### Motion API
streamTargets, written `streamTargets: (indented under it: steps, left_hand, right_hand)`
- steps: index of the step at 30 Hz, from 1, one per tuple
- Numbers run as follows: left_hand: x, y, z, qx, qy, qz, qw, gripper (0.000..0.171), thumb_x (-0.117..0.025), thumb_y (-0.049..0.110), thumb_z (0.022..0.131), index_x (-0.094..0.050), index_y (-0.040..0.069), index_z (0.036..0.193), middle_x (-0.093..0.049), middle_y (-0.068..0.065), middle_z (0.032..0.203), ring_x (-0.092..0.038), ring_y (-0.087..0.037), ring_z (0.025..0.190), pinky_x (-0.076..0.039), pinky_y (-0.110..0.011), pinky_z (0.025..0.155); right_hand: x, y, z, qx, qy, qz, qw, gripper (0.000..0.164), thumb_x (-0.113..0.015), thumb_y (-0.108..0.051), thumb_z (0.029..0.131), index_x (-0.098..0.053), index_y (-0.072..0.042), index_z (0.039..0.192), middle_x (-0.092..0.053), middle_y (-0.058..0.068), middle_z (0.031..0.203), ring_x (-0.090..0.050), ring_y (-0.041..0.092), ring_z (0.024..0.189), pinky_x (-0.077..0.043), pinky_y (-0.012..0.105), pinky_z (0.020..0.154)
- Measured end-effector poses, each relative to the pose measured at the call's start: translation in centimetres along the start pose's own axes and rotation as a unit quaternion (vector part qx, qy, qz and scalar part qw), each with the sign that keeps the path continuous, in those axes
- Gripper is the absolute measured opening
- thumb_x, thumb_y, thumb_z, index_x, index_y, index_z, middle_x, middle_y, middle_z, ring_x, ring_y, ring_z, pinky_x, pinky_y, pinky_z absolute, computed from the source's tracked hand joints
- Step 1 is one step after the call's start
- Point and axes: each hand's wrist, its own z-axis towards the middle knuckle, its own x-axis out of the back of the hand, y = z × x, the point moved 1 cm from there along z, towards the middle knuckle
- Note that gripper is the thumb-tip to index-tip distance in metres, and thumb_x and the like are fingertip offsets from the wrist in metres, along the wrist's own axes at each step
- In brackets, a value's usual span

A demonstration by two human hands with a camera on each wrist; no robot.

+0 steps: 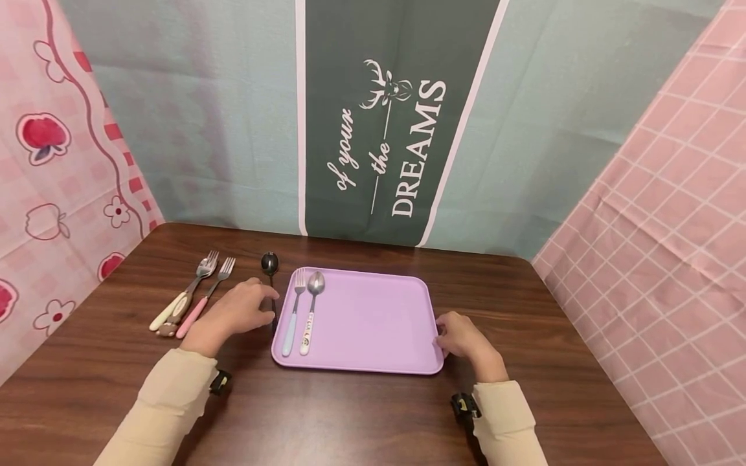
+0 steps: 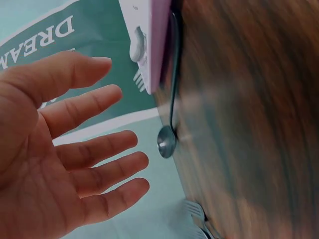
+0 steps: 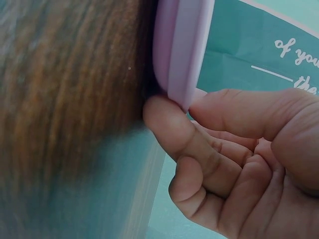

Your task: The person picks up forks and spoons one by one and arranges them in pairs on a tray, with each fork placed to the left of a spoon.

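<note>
A lilac tray point(image 1: 373, 323) lies on the table. On its left side rest a blue-handled fork point(image 1: 289, 333) and a spoon with a patterned white handle point(image 1: 306, 331). My right hand point(image 1: 464, 335) pinches the tray's right rim; in the right wrist view the thumb is on top of the rim point(image 3: 185, 55) and a finger underneath. Fingers spread, my left hand point(image 1: 247, 307) hovers near the tray's left edge, holding nothing. Close by is a black spoon point(image 1: 270, 263), its handle running along the tray's left side, partly hidden by that hand. The left wrist view shows the left fingers point(image 2: 94, 149) apart from this spoon.
Left of my left arm lie a pink-handled fork point(image 1: 195, 314), a cream-handled utensil point(image 1: 169, 310) and one with a brown bear-shaped handle point(image 1: 178, 307). A printed cloth point(image 1: 233, 129) hangs behind the wooden table point(image 1: 326, 414), with pink cloths at both sides.
</note>
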Motion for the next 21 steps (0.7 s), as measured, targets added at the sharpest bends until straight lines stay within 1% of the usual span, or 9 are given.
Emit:
streamTargets:
  steps: [7,15,21]
  left_hand:
    - [0.3,-1.0,-0.3,-0.002,0.014,0.009,0.9999,0.029,-0.069,0.012,0.072,-0.067,0.001,0.099,-0.057,-0.017,0.093,-0.056,-0.032,0.082,-0.045,-0.048,0.071]
    - [0.9,-1.6,-0.5,0.014,0.016,0.011,0.9997,0.028,-0.069,0.012,0.073,-0.067,0.001,0.099,-0.057,-0.018,0.094,-0.057,-0.033,0.084,-0.046,-0.048,0.071]
    - [1.3,-2.6,-1.0,0.009,0.027,0.014,0.9995,0.028,-0.069,0.011,0.073,-0.067,-0.002,0.098,-0.058,-0.019,0.092,-0.056,-0.038,0.088,-0.045,-0.049,0.073]
  right_hand:
    - [0.1,0.0,0.0,-0.001,-0.001,-0.003,1.000,0.033,-0.063,0.005,0.073,-0.058,0.015,0.105,-0.061,0.006,0.059,-0.061,0.018,0.049,-0.050,0.032,0.061]
    - [0.2,0.1,0.1,-0.003,-0.003,-0.001,1.000,0.034,-0.063,0.005,0.075,-0.057,0.015,0.106,-0.060,0.005,0.057,-0.061,0.018,0.049,-0.050,0.032,0.060]
    - [0.0,0.1,0.1,-0.001,-0.005,0.003,1.000,0.034,-0.063,0.005,0.074,-0.057,0.016,0.106,-0.060,0.005,0.056,-0.061,0.018,0.048,-0.049,0.031,0.059]
